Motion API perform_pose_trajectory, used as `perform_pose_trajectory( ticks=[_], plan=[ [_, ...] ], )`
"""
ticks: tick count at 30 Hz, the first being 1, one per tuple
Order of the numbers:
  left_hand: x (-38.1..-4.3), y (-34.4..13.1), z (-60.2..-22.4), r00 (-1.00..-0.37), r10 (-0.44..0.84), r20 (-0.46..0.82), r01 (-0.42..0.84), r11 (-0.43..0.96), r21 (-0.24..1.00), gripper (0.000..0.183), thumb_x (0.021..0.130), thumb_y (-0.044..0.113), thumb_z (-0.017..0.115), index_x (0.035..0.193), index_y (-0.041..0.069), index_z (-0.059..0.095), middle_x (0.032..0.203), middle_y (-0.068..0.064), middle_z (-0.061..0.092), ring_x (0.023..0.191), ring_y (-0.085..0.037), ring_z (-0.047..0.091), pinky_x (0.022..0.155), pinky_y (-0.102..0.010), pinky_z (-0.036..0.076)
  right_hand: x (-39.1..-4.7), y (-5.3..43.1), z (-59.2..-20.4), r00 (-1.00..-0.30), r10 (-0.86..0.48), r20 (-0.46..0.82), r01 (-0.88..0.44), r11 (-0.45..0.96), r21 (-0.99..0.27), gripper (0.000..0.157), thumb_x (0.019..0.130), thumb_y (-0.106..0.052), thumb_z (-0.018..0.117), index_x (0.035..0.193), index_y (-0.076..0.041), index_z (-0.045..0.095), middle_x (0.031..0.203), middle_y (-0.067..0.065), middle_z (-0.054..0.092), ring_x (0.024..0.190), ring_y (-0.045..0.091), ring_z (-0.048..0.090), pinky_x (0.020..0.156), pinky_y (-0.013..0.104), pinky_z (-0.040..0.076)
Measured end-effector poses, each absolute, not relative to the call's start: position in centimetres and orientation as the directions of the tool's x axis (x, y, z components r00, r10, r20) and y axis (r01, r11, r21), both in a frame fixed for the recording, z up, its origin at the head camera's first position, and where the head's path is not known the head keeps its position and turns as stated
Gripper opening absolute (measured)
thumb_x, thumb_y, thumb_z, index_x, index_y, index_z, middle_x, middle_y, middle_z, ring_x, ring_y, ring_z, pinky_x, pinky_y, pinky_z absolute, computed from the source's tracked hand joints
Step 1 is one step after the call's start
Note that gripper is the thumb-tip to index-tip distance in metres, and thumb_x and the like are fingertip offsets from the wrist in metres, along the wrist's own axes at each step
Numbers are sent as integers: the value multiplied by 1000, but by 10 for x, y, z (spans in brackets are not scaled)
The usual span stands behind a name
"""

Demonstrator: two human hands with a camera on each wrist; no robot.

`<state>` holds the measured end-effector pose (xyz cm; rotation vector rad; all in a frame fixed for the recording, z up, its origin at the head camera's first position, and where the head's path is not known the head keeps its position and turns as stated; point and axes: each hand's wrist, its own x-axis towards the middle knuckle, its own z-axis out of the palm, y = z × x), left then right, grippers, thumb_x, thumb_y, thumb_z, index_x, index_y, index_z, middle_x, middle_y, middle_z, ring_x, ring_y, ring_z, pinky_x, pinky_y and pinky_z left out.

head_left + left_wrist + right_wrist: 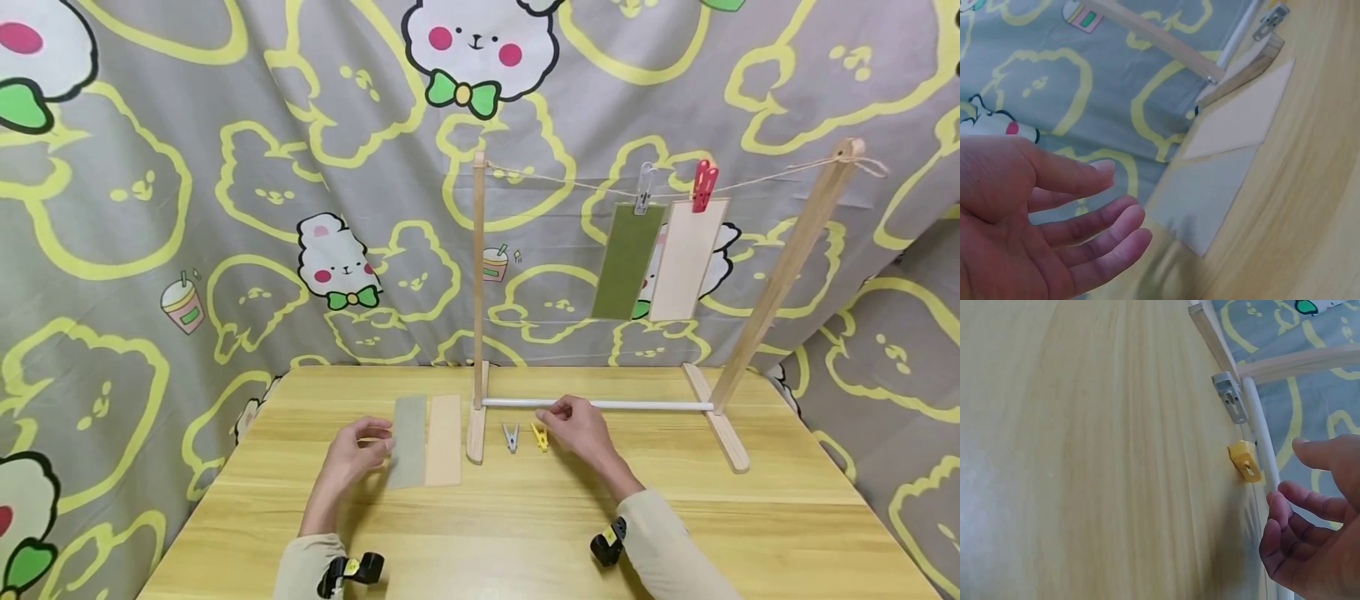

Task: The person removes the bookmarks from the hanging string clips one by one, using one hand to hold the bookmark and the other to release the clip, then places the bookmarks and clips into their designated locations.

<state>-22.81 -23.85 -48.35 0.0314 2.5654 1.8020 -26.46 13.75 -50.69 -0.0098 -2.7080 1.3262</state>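
My left hand (358, 454) hovers at the left edge of a grey-green card strip (408, 442), fingers loosely bent, with nothing in its grasp in the left wrist view. Beside that strip lies a cream strip (444, 440). My right hand (579, 427) is above the table just right of a yellow clothespin (539, 437); the right wrist view shows thumb and fingers apart and holding nothing. Left of the yellow one lies a grey clothespin (511, 437). From a string hang a dark green strip (628, 262) under a clear clothespin (645, 188) and a pale strip (687, 262) under a red clothespin (704, 185).
A wooden stand holds the string (570, 182) between a left post (478, 283) and a leaning right post (783, 275). A white rod (637, 406) joins their feet low over the wooden table (480, 542). Behind hangs a patterned curtain (187, 167).
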Motion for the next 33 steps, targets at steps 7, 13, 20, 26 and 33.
perform_pose_trajectory(
  ticks=[7, 13, 20, 26, 33],
  plan=[
    [-226, -236, -475, -995, 70, 70, 90, 345, 934, 31, 96, -2, 66, 125, -10, 62, 115, -27, 65, 100, -39, 67, 78, -45, 61, -259, 150, -502, -989, 66, 131, -72, 559, -826, 26, 92, -31, 78, 99, -6, 75, 89, 3, 71, 85, 19, 64, 72, 32, 54],
    [-222, -233, -466, -994, 79, 70, 94, 347, 933, 28, 98, 0, 65, 125, -6, 64, 118, -28, 64, 103, -41, 66, 84, -47, 61, -256, 154, -497, -989, 71, 133, -77, 519, -851, 26, 92, -30, 79, 101, -6, 74, 90, 4, 70, 85, 18, 64, 67, 28, 54],
    [-223, -224, -460, -993, 87, 84, 108, 336, 936, 26, 96, -2, 66, 122, -5, 65, 117, -28, 66, 101, -38, 68, 84, -43, 61, -248, 158, -488, -984, 102, 145, -75, 500, -863, 25, 92, -28, 78, 102, -5, 74, 92, 7, 71, 85, 19, 65, 71, 26, 54],
    [-221, -221, -454, -989, 95, 109, 135, 338, 931, 27, 97, 1, 67, 124, -4, 65, 116, -20, 69, 97, -27, 69, 83, -39, 60, -242, 161, -478, -984, 105, 147, -83, 461, -884, 29, 93, -31, 77, 106, -5, 75, 96, 7, 71, 86, 17, 65, 76, 26, 54],
    [-218, -216, -448, -988, 86, 127, 149, 332, 932, 26, 97, 1, 68, 122, -2, 67, 118, -19, 69, 103, -32, 68, 81, -30, 59, -234, 165, -467, -985, 91, 150, -96, 436, -895, 29, 94, -33, 76, 108, -7, 75, 100, 7, 72, 87, 17, 65, 75, 27, 54]
  ],
)
